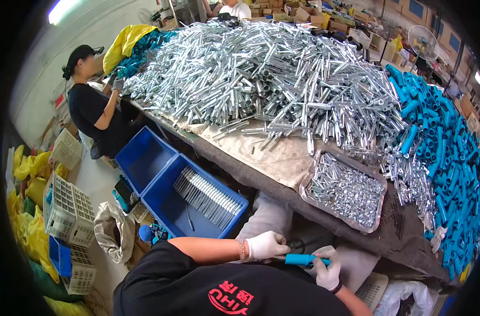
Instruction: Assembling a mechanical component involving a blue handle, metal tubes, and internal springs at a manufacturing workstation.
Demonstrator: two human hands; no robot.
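My right hand, in a white glove, is closed round the right end of a short teal plastic tube held in front of my chest. My left hand, also gloved in white, pinches at the tube's left end; a thin dark piece shows just below its fingers, too small to name. Nearest on the table is a metal tray heaped with small shiny metal parts. Left of my hands, a blue crate holds a row of slim metal rods, with one rod lying apart.
A big heap of silvery metal tubes covers the table. Teal tubes pile up at the right. A second blue crate adjoins the first. Pale baskets and a sack stand left; a co-worker stands beyond.
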